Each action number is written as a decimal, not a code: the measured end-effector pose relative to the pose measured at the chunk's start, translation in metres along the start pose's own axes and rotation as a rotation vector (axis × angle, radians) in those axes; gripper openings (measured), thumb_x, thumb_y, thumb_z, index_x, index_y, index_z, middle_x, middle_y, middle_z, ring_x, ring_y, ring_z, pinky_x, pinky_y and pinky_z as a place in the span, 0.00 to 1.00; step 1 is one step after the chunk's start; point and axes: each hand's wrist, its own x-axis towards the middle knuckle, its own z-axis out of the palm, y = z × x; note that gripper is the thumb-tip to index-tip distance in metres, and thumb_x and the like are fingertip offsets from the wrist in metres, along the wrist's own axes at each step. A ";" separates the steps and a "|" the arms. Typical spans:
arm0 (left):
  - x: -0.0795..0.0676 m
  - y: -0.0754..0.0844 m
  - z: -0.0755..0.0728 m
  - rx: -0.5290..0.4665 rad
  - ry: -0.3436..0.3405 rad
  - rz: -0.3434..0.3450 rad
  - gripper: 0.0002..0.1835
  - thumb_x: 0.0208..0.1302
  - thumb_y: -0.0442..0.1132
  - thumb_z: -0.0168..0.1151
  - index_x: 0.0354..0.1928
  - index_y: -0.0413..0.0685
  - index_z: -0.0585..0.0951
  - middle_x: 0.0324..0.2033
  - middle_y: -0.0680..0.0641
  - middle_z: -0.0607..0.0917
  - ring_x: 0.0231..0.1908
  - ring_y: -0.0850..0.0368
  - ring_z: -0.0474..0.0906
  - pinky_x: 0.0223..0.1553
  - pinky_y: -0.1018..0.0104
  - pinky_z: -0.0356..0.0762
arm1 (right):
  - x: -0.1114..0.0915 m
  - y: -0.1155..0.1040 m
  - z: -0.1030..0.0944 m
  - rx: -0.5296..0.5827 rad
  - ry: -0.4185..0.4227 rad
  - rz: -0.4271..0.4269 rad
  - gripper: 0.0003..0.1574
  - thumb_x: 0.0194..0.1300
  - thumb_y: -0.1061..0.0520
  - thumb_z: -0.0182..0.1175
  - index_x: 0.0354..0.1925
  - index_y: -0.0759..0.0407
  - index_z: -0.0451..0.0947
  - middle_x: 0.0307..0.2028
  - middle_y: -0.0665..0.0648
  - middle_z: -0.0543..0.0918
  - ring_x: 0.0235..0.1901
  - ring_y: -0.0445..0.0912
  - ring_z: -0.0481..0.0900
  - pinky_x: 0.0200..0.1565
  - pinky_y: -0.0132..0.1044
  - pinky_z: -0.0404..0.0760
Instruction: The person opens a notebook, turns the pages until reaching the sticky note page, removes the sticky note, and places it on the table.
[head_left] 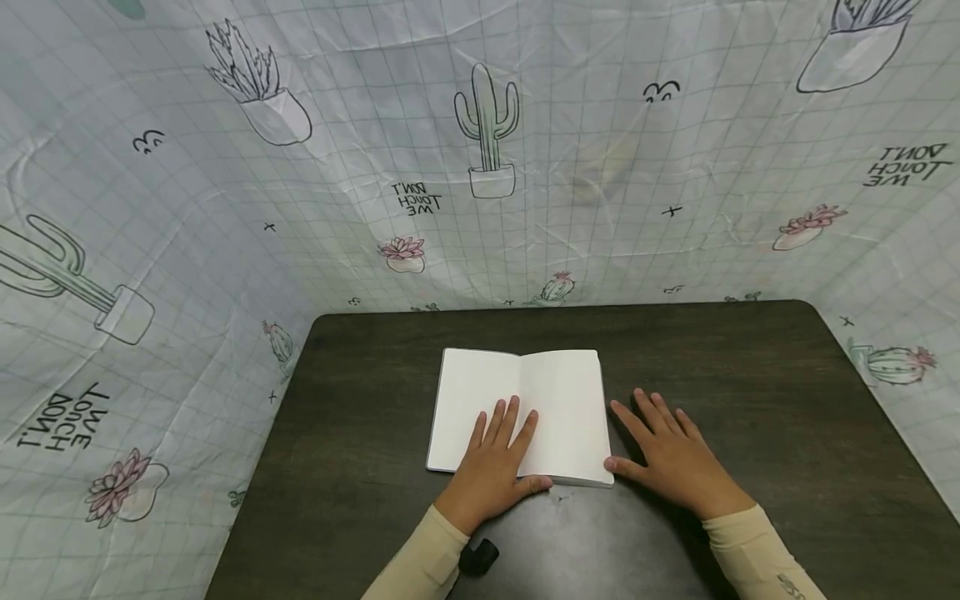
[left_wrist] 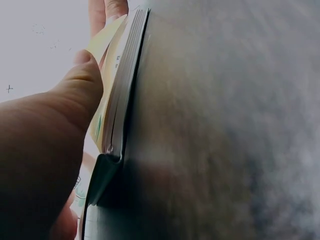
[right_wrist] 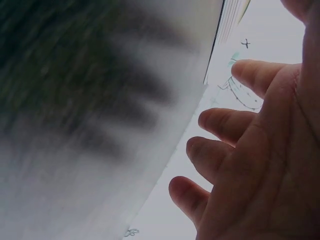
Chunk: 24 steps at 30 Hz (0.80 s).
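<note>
A notebook (head_left: 564, 400) with blank white pages lies spread on the dark table, its dark cover and page edges (left_wrist: 120, 85) visible in the left wrist view. My left hand (head_left: 491, 471) rests on the left page and across the fold, fingers spread, thumb at the lower edge. Just right of the notebook is my right hand (head_left: 678, 462), fingers spread, thumb tip at the lower right corner. Nothing is held in it. In the right wrist view, that hand's straight fingers (right_wrist: 227, 125) stand above the table surface, with the notebook's corner (right_wrist: 220, 45) close by.
The dark wooden table (head_left: 360, 400) has rounded far corners and a shiny patch near its front. A white grid-patterned cloth (head_left: 600, 150) with cactus drawings hangs behind it and along both sides. A small black object (head_left: 478, 557) sits by my left wrist.
</note>
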 end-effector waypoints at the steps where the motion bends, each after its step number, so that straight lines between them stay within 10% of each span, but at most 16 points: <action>1: 0.000 0.000 0.000 0.002 0.003 0.002 0.54 0.73 0.79 0.44 0.89 0.56 0.48 0.88 0.42 0.39 0.87 0.44 0.35 0.84 0.38 0.41 | 0.000 0.000 0.000 -0.001 0.000 0.000 0.62 0.70 0.18 0.58 0.87 0.48 0.57 0.84 0.71 0.54 0.83 0.72 0.50 0.76 0.75 0.48; 24: -0.009 0.002 -0.003 -0.020 0.044 0.005 0.49 0.79 0.71 0.46 0.89 0.51 0.48 0.88 0.42 0.43 0.87 0.44 0.38 0.82 0.37 0.48 | 0.008 -0.008 0.004 0.007 0.012 -0.047 0.59 0.70 0.20 0.59 0.85 0.47 0.61 0.84 0.70 0.55 0.82 0.71 0.52 0.76 0.75 0.50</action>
